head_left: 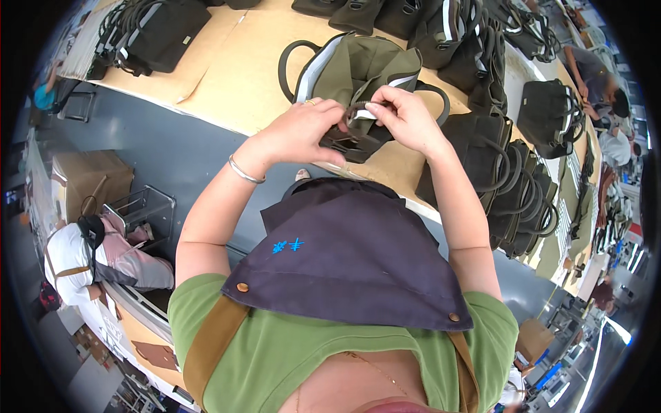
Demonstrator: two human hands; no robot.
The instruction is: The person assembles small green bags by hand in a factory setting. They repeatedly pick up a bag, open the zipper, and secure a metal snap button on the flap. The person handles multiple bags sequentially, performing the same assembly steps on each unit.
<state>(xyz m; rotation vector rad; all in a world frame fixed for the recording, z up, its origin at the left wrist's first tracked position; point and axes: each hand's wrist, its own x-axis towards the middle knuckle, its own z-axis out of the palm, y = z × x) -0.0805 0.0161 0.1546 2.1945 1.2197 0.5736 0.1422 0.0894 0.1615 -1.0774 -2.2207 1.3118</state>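
A dark handbag (365, 58) with an olive lining stands open at the table's near edge, one handle loop out to each side. My left hand (296, 131) is closed on its near rim, fingertips curled over it and thumb held lower down. Just to the right, my right hand (406, 117) pinches a dark strip with what look like zipper teeth along that rim. A small white patch shows beneath the right fingertips. The tips of my left fingers are partly hidden behind the rim.
The tan-topped table (234, 58) carries several dark handbags (475, 148) close on my right. More bags (162, 38) lie at the far left. At lower left, a person in white (69, 258) sits near a large cardboard box (93, 179). Another person (595, 79) is at far right.
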